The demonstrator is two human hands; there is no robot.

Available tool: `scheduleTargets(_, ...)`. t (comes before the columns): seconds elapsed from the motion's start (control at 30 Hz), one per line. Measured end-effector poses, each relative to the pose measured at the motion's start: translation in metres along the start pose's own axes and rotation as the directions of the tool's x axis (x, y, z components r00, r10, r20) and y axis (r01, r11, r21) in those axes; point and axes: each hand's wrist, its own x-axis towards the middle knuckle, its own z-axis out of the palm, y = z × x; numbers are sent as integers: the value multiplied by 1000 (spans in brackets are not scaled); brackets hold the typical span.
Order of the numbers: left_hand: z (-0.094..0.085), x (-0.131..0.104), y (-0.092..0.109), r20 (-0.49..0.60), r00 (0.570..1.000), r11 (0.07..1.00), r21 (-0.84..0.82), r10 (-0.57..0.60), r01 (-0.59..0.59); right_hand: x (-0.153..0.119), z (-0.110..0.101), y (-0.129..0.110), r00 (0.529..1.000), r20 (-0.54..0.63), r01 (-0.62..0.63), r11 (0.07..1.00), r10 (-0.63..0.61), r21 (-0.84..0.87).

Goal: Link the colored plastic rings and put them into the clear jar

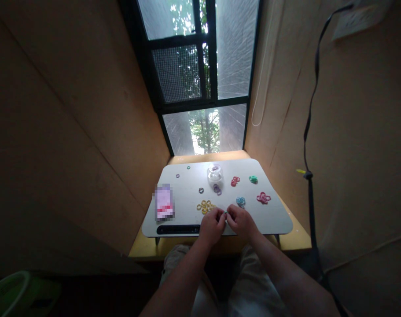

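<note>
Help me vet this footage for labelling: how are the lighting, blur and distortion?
Head view: the window is brightest, with blown-out patches; the left wall falls dark and seems stretched; blocky pixelation masks the pink item; the small bit at the fingers is too soft to identify.

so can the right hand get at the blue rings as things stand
Probably yes: the blue rings lie just beyond the right hand, with nothing visible blocking them, though its fingers seem busy at a small greenish piece.
</note>
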Motion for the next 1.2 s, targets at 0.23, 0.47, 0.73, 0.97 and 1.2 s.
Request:
scheduleTargets(0.23, 0, 0, 0, 7, 1000, 1000, 15, 0, 0, 0, -1, 0, 1000, 9, -3, 1000, 3, -3)
scheduleTargets(0.47, 0, 0, -1, 5, 1000, 1000, 13, 6, -6, -1, -1, 0, 1000, 17, 10, 1000, -10, -15)
scheduleTargets(0.73, 1, -1, -1, 7, 1000, 1000, 16, 17, -17, 0, -1, -1, 1000, 29, 7, 1000, -6, -21)
scheduleTargets(0.97, 1, -1, -1, -2, 1000, 1000, 15, 25, -25, 0, -1, 0, 1000, 17, 10, 1000, -10, -15)
scheduleTargets(1.2, 0, -1, 1, 7, 1000, 1000, 12, 16, -16, 0, 0, 1, 1000, 25, 14, 999, -13, -35)
